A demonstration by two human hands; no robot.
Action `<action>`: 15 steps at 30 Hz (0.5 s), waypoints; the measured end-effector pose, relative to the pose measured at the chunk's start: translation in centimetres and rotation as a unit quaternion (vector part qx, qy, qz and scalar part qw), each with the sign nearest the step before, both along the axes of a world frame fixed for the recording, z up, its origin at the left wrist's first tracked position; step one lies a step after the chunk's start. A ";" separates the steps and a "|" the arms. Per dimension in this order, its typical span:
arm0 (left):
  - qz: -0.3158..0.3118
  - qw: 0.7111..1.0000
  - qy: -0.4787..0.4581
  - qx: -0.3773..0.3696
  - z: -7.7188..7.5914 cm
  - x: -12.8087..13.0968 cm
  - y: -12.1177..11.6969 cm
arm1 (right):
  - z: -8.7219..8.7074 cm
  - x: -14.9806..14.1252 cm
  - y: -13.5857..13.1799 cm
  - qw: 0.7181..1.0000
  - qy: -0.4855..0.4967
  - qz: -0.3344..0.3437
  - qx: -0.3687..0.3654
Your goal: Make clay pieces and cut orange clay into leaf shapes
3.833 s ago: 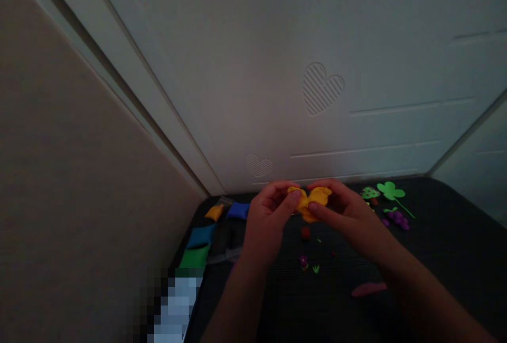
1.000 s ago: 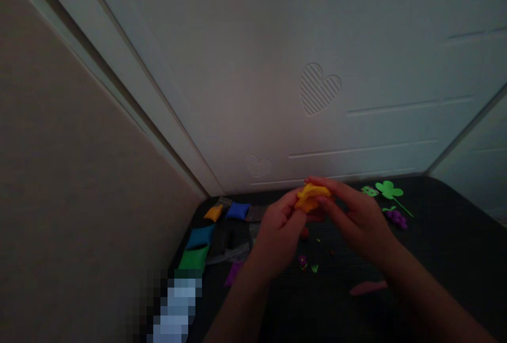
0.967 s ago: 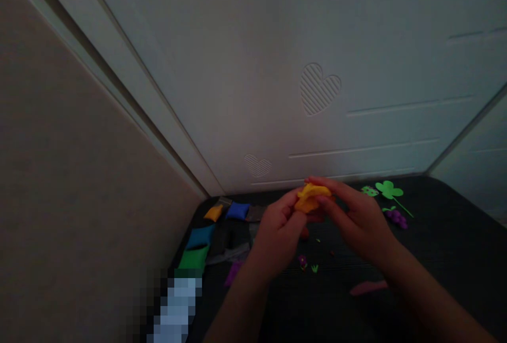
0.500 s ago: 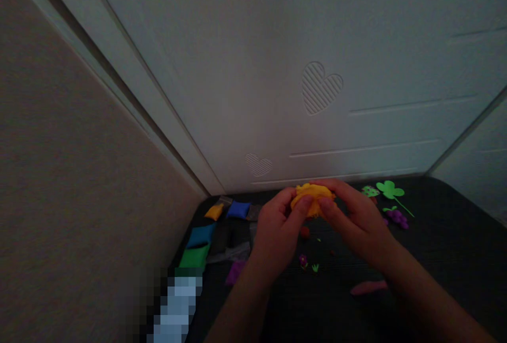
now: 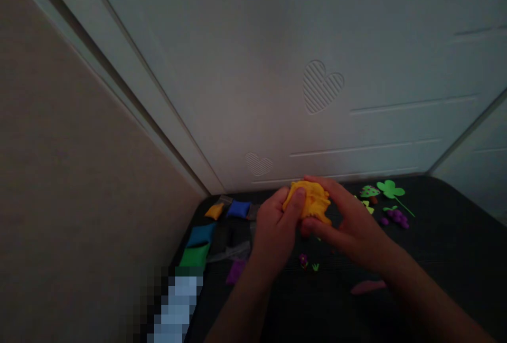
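Pinching a yellow dough-like piece (image 5: 317,203) from both sides, the two hands had it off the black table (image 5: 312,314) in the head view, near its far edge. Left hand (image 5: 275,232): gripping, thumb pressed flat on the piece's face, fingers mostly hidden behind. Right hand (image 5: 352,229): curled round the other side, fingers at the top edge, thumb at the bottom corner. Contact behind the piece couldn't be seen.

Risks, my read: the piece looked creased and ragged along its right edge, so pulling the hands apart could have torn it there. A hard left thumb could have thinned the middle. A slip would likely have dropped it onto the small stuff below: red-brown lump (image 5: 304,231) just under the right thumb, purple flower (image 5: 303,259) and green sprig (image 5: 316,267) nearer the wearer. Pink tool (image 5: 367,287) lay beside the right forearm; a low elbow could have knocked it.
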State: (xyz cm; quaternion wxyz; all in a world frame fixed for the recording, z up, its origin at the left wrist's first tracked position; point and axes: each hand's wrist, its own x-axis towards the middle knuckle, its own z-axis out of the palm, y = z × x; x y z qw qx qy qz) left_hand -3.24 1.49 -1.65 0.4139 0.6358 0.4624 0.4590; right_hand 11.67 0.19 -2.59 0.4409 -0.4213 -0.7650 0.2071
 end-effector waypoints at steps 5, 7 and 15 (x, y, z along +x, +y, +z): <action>-0.052 0.997 -0.049 -0.038 0.1 0.3 -0.2 | 0.0 0.1 -0.1 1.000 0.021 0.014 -0.005; -0.061 0.995 -0.062 -0.045 0.1 0.3 -0.2 | 0.1 0.1 -0.2 0.999 0.028 0.019 -0.002; -0.062 0.994 -0.067 -0.055 -0.1 0.3 -0.2 | 0.2 0.3 -0.2 0.999 0.041 0.003 0.028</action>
